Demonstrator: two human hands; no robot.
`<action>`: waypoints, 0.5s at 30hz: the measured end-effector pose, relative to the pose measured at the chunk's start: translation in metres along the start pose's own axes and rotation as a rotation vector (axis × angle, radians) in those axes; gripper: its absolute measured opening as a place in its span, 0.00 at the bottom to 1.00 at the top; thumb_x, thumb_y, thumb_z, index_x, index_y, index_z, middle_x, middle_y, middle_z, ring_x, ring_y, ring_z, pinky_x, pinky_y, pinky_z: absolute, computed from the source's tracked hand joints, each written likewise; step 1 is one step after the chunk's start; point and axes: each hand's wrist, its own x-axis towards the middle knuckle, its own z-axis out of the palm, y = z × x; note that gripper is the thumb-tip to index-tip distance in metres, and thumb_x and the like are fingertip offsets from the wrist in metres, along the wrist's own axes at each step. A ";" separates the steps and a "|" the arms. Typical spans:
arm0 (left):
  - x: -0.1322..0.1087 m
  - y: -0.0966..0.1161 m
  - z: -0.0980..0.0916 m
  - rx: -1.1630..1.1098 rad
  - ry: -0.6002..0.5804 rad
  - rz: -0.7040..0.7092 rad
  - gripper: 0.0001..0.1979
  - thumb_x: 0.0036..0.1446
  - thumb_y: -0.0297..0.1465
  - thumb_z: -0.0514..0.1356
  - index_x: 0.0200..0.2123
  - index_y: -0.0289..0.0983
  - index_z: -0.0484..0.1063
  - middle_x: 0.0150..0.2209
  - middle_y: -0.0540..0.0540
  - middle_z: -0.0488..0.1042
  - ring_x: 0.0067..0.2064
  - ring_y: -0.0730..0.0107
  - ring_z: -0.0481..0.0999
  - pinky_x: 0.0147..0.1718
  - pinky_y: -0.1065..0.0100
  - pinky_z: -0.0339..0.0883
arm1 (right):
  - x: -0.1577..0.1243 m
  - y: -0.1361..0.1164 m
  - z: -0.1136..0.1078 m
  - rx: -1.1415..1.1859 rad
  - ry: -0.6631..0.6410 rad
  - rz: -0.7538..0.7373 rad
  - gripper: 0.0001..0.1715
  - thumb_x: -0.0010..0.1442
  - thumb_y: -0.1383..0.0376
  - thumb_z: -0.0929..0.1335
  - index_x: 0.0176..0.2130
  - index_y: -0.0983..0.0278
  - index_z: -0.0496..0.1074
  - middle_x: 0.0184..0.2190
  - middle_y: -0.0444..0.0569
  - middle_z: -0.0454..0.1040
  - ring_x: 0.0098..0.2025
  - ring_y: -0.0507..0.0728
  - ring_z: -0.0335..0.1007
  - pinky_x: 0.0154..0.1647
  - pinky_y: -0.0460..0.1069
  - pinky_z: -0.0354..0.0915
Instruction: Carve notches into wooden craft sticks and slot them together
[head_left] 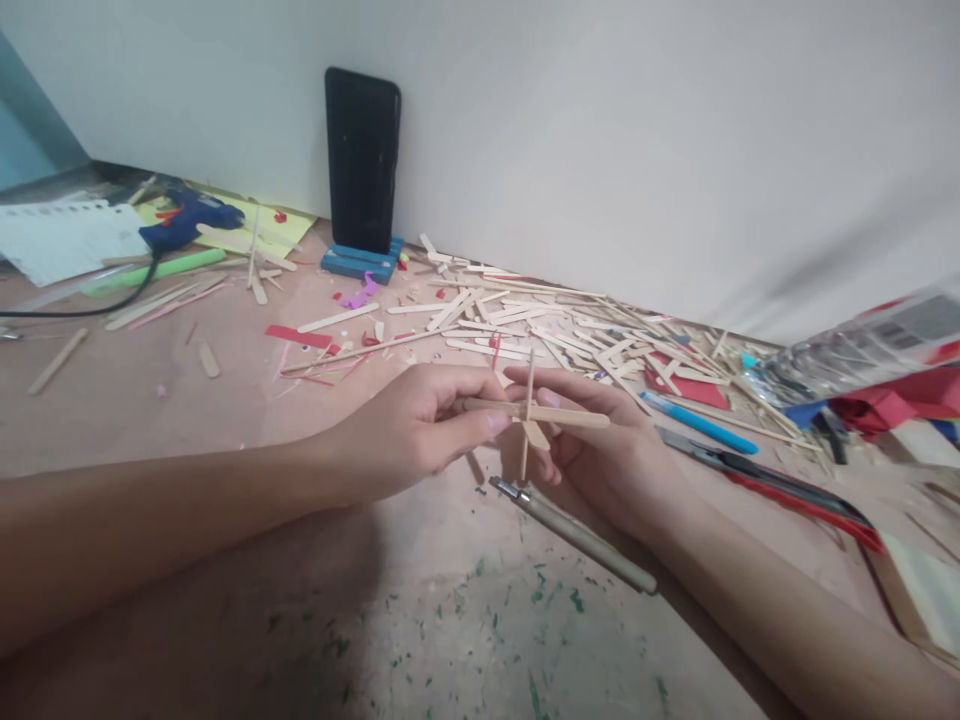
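Note:
Between the thumb and index finger of my left hand (420, 430) is a small craft-stick model (574, 415), pinched by its stick at the left. Thin flat sticks cross at its front like blades, one upright and others pointing sideways and down. My right hand (615, 450) is close behind the model, fingers loosely curved and apart. Its thumb and index finger are partly covered by the sticks, so whether they touch it is unclear. Below both hands, a craft knife (585, 540) with a pale handle lies on the table (435, 590).
Loose craft sticks (517, 320) are heaped along the wall. A black phone (364, 160) stands in a blue holder (360, 262). At left lies a blue glue gun (191, 215) with a cable. To the right are a blue pen-like tool (701, 422), a black-and-red tool (795, 490) and a clear plastic bottle (810, 365).

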 end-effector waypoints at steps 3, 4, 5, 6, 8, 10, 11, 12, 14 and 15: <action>0.000 -0.001 -0.001 -0.006 -0.005 -0.012 0.11 0.71 0.28 0.58 0.34 0.35 0.74 0.21 0.58 0.63 0.22 0.82 0.61 0.23 0.77 0.55 | -0.001 0.002 -0.001 -0.002 -0.015 0.015 0.16 0.55 0.70 0.78 0.45 0.64 0.85 0.23 0.48 0.80 0.19 0.50 0.71 0.22 0.44 0.66; 0.000 -0.002 -0.001 -0.012 0.000 -0.021 0.11 0.71 0.29 0.58 0.34 0.35 0.74 0.21 0.58 0.63 0.22 0.82 0.61 0.23 0.77 0.55 | -0.002 0.003 -0.001 -0.004 -0.027 0.021 0.16 0.55 0.70 0.78 0.45 0.64 0.86 0.20 0.47 0.78 0.20 0.51 0.71 0.23 0.44 0.66; 0.000 -0.003 -0.002 -0.025 0.006 -0.035 0.11 0.71 0.30 0.59 0.34 0.35 0.73 0.20 0.58 0.62 0.22 0.81 0.61 0.22 0.77 0.56 | -0.003 0.002 -0.001 -0.005 -0.043 0.023 0.16 0.55 0.71 0.78 0.45 0.63 0.86 0.19 0.46 0.77 0.20 0.51 0.71 0.23 0.44 0.66; 0.001 -0.003 -0.002 -0.045 0.015 -0.055 0.11 0.71 0.31 0.59 0.33 0.35 0.72 0.20 0.58 0.61 0.21 0.81 0.60 0.22 0.77 0.55 | -0.003 0.002 0.000 -0.006 -0.063 0.016 0.16 0.55 0.71 0.78 0.45 0.62 0.86 0.18 0.46 0.76 0.20 0.50 0.71 0.24 0.44 0.66; 0.002 -0.004 -0.003 -0.084 0.025 -0.086 0.12 0.71 0.33 0.58 0.33 0.36 0.71 0.19 0.58 0.59 0.20 0.80 0.58 0.20 0.77 0.55 | -0.005 0.000 0.003 -0.037 -0.119 -0.001 0.14 0.55 0.71 0.79 0.43 0.60 0.87 0.21 0.45 0.77 0.21 0.50 0.70 0.24 0.44 0.65; 0.003 -0.005 -0.004 -0.104 0.020 -0.096 0.12 0.72 0.34 0.57 0.34 0.36 0.71 0.19 0.58 0.58 0.20 0.80 0.57 0.20 0.76 0.54 | -0.006 -0.003 0.007 -0.099 -0.177 -0.003 0.12 0.54 0.71 0.80 0.40 0.61 0.87 0.23 0.45 0.77 0.22 0.49 0.68 0.24 0.45 0.64; 0.003 -0.005 -0.004 -0.104 0.016 -0.096 0.12 0.72 0.33 0.57 0.34 0.36 0.72 0.19 0.58 0.58 0.19 0.80 0.57 0.19 0.76 0.54 | -0.006 -0.004 0.008 -0.127 -0.197 0.005 0.10 0.54 0.70 0.81 0.39 0.62 0.88 0.23 0.45 0.77 0.22 0.48 0.66 0.24 0.45 0.63; 0.003 -0.005 -0.004 -0.101 0.013 -0.096 0.12 0.72 0.33 0.56 0.34 0.35 0.72 0.19 0.58 0.58 0.19 0.80 0.56 0.19 0.76 0.54 | -0.006 -0.004 0.008 -0.146 -0.208 0.018 0.09 0.55 0.70 0.81 0.39 0.63 0.88 0.23 0.45 0.76 0.22 0.48 0.65 0.25 0.45 0.63; 0.004 -0.004 -0.004 -0.090 0.015 -0.100 0.13 0.72 0.33 0.56 0.34 0.36 0.72 0.19 0.58 0.58 0.20 0.80 0.56 0.19 0.76 0.53 | -0.007 -0.003 0.006 -0.158 -0.212 0.034 0.08 0.58 0.66 0.80 0.40 0.64 0.88 0.21 0.44 0.74 0.22 0.49 0.64 0.27 0.47 0.61; 0.004 -0.003 -0.003 -0.077 0.019 -0.098 0.14 0.73 0.34 0.56 0.33 0.36 0.72 0.20 0.58 0.58 0.20 0.80 0.56 0.19 0.76 0.53 | -0.006 -0.001 0.004 -0.165 -0.209 0.037 0.09 0.60 0.64 0.79 0.42 0.64 0.87 0.20 0.44 0.74 0.22 0.50 0.64 0.27 0.47 0.61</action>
